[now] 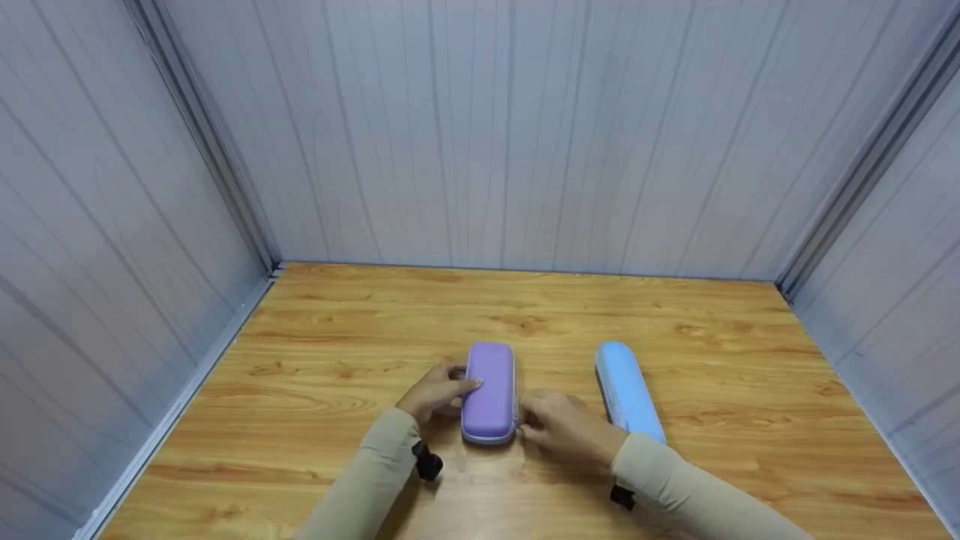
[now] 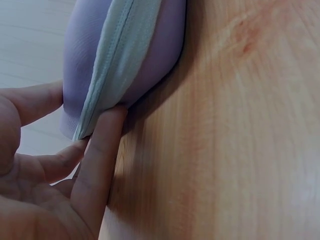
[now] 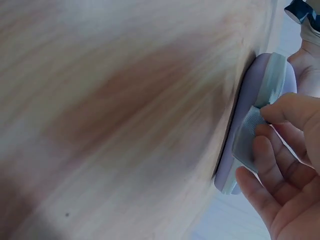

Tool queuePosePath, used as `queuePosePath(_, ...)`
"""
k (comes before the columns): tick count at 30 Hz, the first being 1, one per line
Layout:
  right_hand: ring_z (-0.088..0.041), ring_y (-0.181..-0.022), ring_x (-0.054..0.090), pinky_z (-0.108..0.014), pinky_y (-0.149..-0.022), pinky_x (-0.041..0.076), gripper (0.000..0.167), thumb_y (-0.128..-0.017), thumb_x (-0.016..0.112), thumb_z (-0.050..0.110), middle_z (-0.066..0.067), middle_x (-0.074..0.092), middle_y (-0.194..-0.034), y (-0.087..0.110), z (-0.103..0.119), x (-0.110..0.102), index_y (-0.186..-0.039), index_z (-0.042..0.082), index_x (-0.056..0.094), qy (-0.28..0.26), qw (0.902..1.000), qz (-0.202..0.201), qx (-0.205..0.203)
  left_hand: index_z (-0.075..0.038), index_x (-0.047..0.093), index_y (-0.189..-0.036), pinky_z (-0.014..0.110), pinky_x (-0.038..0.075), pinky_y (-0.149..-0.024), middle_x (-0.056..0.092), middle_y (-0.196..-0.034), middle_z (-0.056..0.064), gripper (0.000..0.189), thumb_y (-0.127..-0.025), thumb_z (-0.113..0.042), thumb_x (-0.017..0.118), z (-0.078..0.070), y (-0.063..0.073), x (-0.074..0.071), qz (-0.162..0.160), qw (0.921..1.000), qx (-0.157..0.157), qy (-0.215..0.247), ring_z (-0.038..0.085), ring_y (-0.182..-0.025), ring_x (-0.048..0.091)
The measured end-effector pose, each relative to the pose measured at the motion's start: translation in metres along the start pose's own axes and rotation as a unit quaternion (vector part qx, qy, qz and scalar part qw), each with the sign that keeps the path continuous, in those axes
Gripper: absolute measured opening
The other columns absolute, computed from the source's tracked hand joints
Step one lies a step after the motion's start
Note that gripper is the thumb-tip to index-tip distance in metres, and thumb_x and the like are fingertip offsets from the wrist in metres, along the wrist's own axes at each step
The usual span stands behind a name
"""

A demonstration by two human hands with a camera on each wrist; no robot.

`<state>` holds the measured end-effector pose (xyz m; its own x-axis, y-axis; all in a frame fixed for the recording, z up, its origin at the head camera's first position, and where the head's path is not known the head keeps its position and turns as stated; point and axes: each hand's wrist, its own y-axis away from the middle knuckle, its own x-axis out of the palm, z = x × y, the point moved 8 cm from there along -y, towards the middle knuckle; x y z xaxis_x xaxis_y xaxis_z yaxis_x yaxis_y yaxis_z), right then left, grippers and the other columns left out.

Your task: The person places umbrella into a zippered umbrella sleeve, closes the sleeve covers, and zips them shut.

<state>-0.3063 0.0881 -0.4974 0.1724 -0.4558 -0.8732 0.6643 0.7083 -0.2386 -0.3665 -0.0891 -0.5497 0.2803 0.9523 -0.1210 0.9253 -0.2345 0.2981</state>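
A purple zip-up hard case [image 1: 491, 390], shaped like a pencil case, lies flat on the table, its long side pointing away from me. My left hand [image 1: 441, 391] grips its left side, thumb on the lid and fingers low along the pale zip band [image 2: 112, 65]. At the right side, my right hand [image 1: 559, 424] pinches at the zip with thumb and forefinger; the zipper pull itself is hidden behind the fingertips. A grey fabric strap [image 3: 246, 142] on that side stands beside the curled fingers. The lid looks closed all round.
A light blue case [image 1: 630, 390] of similar shape lies right of the purple one, its near end partly behind my right wrist. The wood-grain table [image 1: 360, 315] meets pale panel walls [image 1: 480, 135] at the back and both sides.
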Motion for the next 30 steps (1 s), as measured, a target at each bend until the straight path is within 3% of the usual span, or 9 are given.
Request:
queuePosePath(14, -0.010, -0.084, 0.061, -0.024, -0.072, 0.054, 0.005, -0.091, 0.070, 0.010, 0.004, 0.064, -0.092, 0.007, 0.002, -0.028, -0.095, 0.013, 0.068, 0.033, 0.9981, -0.047, -0.023, 0.009, 0.042, -0.144, 0.042, 0.055, -0.091, 0.054, -0.131, 0.024, 0.061, -0.095, -0.018, 0.069, 0.001, 0.000, 0.000, -0.006, 0.9998, -0.011, -0.014, 0.034, -0.112, 0.061)
queuePosePath(22, -0.011, -0.084, 0.061, -0.028, -0.069, 0.055, 0.006, -0.090, 0.071, 0.011, 0.004, 0.067, -0.093, 0.019, -0.013, -0.053, -0.094, 0.015, 0.069, 0.083, 0.9939, -0.072, -0.005, 0.012, 0.042, -0.143, 0.043, 0.054, -0.092, 0.054, -0.132, 0.026, 0.059, -0.097, -0.017, 0.066, -0.003, 0.003, 0.004, -0.002, 0.9998, 0.013, -0.015, 0.036, -0.114, 0.060)
queuePosePath(30, -0.011, -0.084, 0.060, -0.028, -0.068, 0.054, 0.005, -0.093, 0.068, 0.011, 0.004, 0.066, -0.093, 0.034, -0.031, -0.076, -0.097, 0.014, 0.069, 0.091, 0.9911, -0.096, 0.012, 0.011, 0.039, -0.146, 0.046, 0.059, -0.080, 0.054, -0.133, 0.027, 0.061, -0.099, -0.019, 0.063, -0.005, 0.005, 0.005, 0.014, 0.9992, 0.018, -0.032, 0.036, -0.109, 0.063)
